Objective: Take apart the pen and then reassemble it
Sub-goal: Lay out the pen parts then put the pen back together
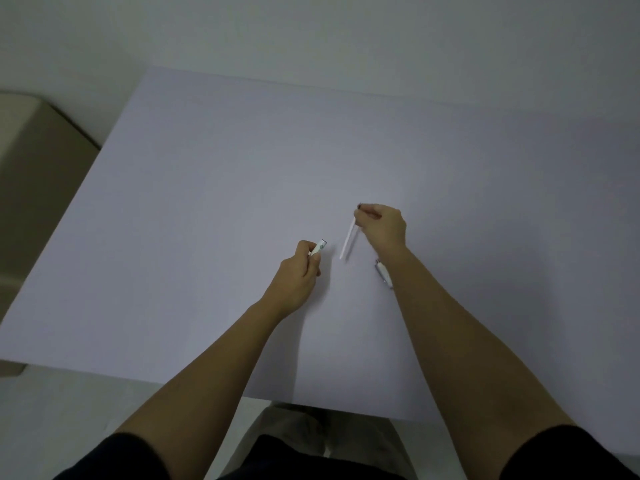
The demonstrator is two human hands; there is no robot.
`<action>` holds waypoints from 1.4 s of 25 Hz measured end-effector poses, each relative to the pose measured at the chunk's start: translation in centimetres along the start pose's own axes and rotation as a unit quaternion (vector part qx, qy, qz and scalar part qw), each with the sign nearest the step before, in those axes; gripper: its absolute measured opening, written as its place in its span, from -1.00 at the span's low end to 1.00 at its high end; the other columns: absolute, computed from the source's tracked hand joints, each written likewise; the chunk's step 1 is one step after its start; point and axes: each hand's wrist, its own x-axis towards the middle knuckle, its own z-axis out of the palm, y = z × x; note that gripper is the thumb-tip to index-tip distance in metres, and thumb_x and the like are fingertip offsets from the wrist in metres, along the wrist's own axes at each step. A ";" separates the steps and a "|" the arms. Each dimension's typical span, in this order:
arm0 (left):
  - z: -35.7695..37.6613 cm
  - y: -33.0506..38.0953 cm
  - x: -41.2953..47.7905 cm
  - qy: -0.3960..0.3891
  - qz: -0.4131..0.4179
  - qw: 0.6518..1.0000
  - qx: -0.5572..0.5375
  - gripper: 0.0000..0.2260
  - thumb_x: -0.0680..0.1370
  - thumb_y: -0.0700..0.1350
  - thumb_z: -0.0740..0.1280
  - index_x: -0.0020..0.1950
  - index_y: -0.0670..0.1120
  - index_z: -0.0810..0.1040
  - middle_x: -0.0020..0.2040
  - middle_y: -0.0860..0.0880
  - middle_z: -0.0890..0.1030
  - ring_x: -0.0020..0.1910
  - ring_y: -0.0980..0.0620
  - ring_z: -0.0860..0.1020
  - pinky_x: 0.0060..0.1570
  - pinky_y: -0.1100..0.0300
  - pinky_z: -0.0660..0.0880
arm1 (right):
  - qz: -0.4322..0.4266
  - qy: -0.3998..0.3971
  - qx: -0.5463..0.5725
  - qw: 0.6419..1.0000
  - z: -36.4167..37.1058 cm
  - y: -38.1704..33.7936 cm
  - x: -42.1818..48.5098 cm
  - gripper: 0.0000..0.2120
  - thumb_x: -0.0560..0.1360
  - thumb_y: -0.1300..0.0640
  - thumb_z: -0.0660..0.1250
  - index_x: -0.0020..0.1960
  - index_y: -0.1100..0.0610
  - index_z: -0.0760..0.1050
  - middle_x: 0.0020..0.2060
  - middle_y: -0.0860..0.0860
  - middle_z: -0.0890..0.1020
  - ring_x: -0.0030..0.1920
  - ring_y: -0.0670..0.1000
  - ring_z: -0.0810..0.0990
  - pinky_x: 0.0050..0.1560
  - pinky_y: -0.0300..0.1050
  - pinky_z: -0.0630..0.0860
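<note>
The pen is in pieces over the pale worktop (242,174). The left hand (300,271) has its grip closed on a short white barrel section (318,248), whose end pokes out toward the right. The right hand (382,226) pinches the top of a thin white refill (349,241), which hangs slanting down. Another piece (383,272), possibly the clip end, lies just beside the right wrist.

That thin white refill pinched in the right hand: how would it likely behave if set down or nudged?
The refill looks thin and round, so it would probably roll on the smooth table. It looks light: the right hand holds it by one end. It may flex slightly.
</note>
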 end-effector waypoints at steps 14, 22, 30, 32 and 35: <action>2.2 2.1 -0.4 -0.038 0.054 0.998 0.007 -0.86 0.64 -0.01 0.02 0.08 0.01 0.33 -0.09 -0.06 0.59 -0.24 0.09 0.49 -0.23 0.20 0.42 | 0.005 0.039 0.261 0.965 -4.0 -0.4 -2.9 -0.92 0.42 0.13 0.40 -0.10 0.00 0.58 -0.18 -0.07 0.66 -0.09 -0.10 0.64 -0.07 -0.24 0.51; 2.0 3.4 -0.9 -0.017 0.076 0.997 -0.003 -0.81 0.64 -0.03 0.04 0.09 -0.05 0.39 -0.10 -0.05 0.58 -0.24 0.02 0.48 -0.20 0.14 0.43 | -0.022 -0.027 0.242 0.970 -5.0 -0.3 -4.9 -0.93 0.45 0.17 0.39 -0.10 0.02 0.57 -0.17 -0.05 0.66 -0.11 -0.14 0.63 -0.02 -0.23 0.52; 2.6 4.0 -0.9 0.019 0.095 0.995 -0.037 -0.83 0.61 0.04 0.11 0.06 0.01 0.43 -0.38 0.03 0.37 -0.45 0.14 0.29 -0.37 0.23 0.27 | 0.003 -0.167 0.156 0.974 -6.1 -0.3 -6.0 -0.97 0.43 0.17 0.42 -0.15 0.06 0.60 -0.21 -0.04 0.65 -0.14 -0.08 0.64 0.06 -0.18 0.53; 2.8 3.9 -0.8 0.036 0.088 0.994 -0.047 -0.83 0.61 0.04 0.10 0.09 0.03 0.42 -0.41 0.04 0.34 -0.48 0.14 0.29 -0.43 0.31 0.25 | -0.016 -0.184 0.103 0.977 -6.3 -0.2 -5.9 -0.96 0.42 0.12 0.43 -0.13 0.02 0.62 -0.17 -0.01 0.66 -0.08 -0.06 0.63 0.10 -0.14 0.53; 2.9 4.3 -0.7 0.044 0.071 0.995 -0.063 -0.82 0.62 0.04 0.06 0.11 0.04 0.40 -0.39 0.02 0.35 -0.47 0.14 0.28 -0.44 0.32 0.26 | -0.016 -0.175 0.077 0.981 -7.0 0.4 -5.3 -0.85 0.46 0.05 0.38 -0.01 0.06 0.61 -0.08 0.01 0.67 -0.04 -0.05 0.65 0.13 -0.14 0.52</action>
